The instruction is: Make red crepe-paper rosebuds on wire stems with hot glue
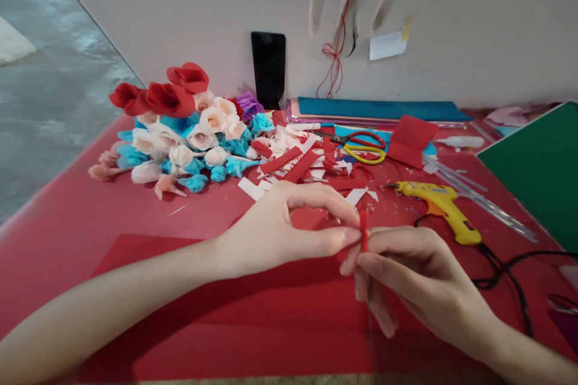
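Above the front of the red table, a narrow strip of red crepe paper (363, 230) stands roughly upright between my two hands. My left hand (293, 222) pinches it between thumb and forefinger. Lower on the same strip, my right hand (415, 267) closes thumb and fingertips, its other fingers curled beneath. A thin wire (370, 313) seems to hang below the right fingertips; its upper end is hidden. Under both hands lies a large red sheet (235, 319), which looks like paper.
Paper flowers (180, 132) are heaped at the back left. Paper scraps (298, 162) and scissors (361, 147) lie mid-table. A yellow glue gun (440, 204) rests at right, its black cord (510, 271) trailing. A phone (269, 69) leans on the wall. A green board (542, 174) stands far right.
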A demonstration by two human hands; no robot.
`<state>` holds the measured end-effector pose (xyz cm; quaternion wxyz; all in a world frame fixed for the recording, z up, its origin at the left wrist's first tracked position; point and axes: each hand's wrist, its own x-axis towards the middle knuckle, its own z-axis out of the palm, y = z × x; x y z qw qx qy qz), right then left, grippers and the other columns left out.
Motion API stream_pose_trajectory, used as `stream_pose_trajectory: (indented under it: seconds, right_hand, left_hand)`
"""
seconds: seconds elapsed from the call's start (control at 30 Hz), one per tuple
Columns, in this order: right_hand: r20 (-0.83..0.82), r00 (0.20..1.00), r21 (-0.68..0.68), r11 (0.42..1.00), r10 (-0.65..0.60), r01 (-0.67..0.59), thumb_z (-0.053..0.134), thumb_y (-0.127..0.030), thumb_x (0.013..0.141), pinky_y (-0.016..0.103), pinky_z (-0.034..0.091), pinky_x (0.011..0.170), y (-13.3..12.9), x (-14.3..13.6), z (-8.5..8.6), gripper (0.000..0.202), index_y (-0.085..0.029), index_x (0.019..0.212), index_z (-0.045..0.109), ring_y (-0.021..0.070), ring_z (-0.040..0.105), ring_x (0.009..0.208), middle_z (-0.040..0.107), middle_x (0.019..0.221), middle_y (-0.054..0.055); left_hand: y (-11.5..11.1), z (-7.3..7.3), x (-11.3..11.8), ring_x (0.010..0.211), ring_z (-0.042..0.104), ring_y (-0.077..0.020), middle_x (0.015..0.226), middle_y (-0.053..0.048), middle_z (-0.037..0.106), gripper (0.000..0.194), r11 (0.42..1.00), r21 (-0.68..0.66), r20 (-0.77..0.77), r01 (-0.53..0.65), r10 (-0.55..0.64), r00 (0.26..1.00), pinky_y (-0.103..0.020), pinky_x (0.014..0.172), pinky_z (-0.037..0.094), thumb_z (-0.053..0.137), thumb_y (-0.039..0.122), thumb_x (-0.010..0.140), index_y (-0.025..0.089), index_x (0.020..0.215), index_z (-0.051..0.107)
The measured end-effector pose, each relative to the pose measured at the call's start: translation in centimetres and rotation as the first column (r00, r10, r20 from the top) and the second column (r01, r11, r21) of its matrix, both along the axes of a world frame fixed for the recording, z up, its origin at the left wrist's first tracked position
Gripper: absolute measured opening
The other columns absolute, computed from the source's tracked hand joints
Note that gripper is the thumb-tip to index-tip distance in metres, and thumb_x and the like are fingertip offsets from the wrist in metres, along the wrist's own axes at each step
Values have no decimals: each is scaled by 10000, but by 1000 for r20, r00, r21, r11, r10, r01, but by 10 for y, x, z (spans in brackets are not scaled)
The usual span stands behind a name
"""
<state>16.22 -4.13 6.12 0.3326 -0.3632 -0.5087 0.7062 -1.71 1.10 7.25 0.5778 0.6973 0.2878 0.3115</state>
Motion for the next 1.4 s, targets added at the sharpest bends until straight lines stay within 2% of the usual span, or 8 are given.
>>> stream_pose_trajectory:
  seconds: [0.5,0.83,1.23,1.4]
  right_hand:
    - [79,996,49,998,-37,33,533,-208,826,111,415,392,-1,-1,4,151,-157,801,673,37,536,393,584,602,0]
    - [128,991,89,995,-46,35,541,-208,819,111,408,382,-2,-1,6,145,-172,795,680,44,544,388,590,597,-2]
    - [111,993,40,999,-29,24,541,-209,820,94,400,388,-1,-3,5,146,-181,794,681,34,546,395,589,608,-3]
    - [71,997,14,1000,-17,16,528,-202,831,86,394,400,-2,-2,5,154,-187,794,676,33,558,410,587,604,-10]
  left_hand:
    - [-2,2,-1,776,581,-126,788,-18,645,51,1000,-27,3,6,-6,1000,-246,747,456,602,176,749,148,713,625]
    - [-1,1,0,775,578,-113,784,-8,640,65,1000,-24,4,9,-9,1000,-234,752,454,600,182,757,142,712,626]
    - [-1,1,0,756,572,-117,755,-11,635,102,1000,-17,18,7,-7,1000,-243,746,459,577,190,774,144,690,613]
    - [-2,0,0,756,573,-115,771,-9,630,85,998,-55,8,12,-11,1000,-232,731,452,561,176,780,147,714,606]
